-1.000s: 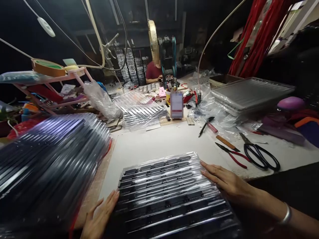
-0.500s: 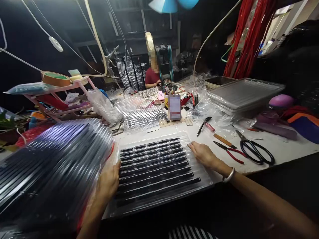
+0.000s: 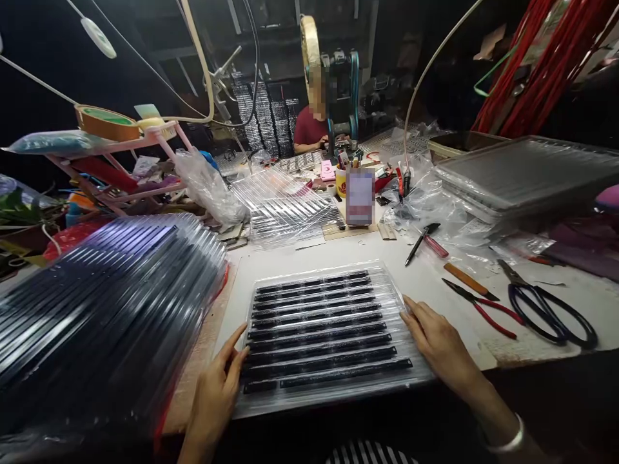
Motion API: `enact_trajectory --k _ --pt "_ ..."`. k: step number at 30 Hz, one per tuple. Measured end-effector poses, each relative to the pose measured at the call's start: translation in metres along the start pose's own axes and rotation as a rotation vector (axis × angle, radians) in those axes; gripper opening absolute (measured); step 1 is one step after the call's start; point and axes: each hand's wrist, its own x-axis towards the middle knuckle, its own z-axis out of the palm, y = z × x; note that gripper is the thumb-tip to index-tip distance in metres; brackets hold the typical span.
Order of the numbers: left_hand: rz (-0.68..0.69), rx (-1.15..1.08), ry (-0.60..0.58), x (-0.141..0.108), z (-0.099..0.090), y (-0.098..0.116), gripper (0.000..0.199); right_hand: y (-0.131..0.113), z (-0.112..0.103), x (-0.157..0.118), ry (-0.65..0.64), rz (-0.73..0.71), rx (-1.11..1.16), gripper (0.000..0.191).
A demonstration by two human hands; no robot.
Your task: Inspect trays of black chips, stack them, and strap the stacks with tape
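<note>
A clear plastic tray (image 3: 394, 322) with rows of black strips (image 3: 324, 325) lies in front of me at the near edge of the table. My left hand (image 3: 217, 380) grips its left edge, thumb and fingers at the rim. On the opposite side my right hand (image 3: 438, 341) has its fingers closed on the right edge. Left of the tray rises a tall pile of similar trays (image 3: 111, 322) holding dark strips, near my left forearm.
Pliers (image 3: 483, 306), scissors (image 3: 546, 303), a wooden-handled knife (image 3: 469, 280) and a black pen (image 3: 420, 245) lie to the right. Behind them are stacked clear trays (image 3: 527, 174). A phone (image 3: 360, 196) stands mid-table; across sits a person in a red shirt (image 3: 307, 129).
The view has shifted left and downward a little. Both hands still hold the tray, which now lies squarer to me, with its near edge at the table's front.
</note>
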Motion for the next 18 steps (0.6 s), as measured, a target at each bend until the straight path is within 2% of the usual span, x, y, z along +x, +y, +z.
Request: enact_trajectory --k 5,8,11,15,18 --pt "0.049 -0.096 -0.013 0.018 -0.003 -0.002 0.055 -0.011 0.004 0.016 0.016 0.047 -0.01 0.055" --pt "0.085 -0.18 -0.038 0.012 -0.005 -0.008 0.049 -0.008 0.005 0.013 0.051 0.056 0.077 0.056" --pt "0.138 -0.223 -0.034 0.003 -0.003 -0.011 0.043 -0.008 0.005 0.011 0.068 0.123 0.185 0.057" --pt "0.185 -0.221 0.003 -0.002 0.002 -0.012 0.04 -0.017 0.001 0.013 0.003 0.306 0.416 0.057" --pt "0.208 -0.202 0.011 -0.004 0.003 -0.011 0.041 -0.021 -0.005 0.013 -0.032 0.368 0.755 0.046"
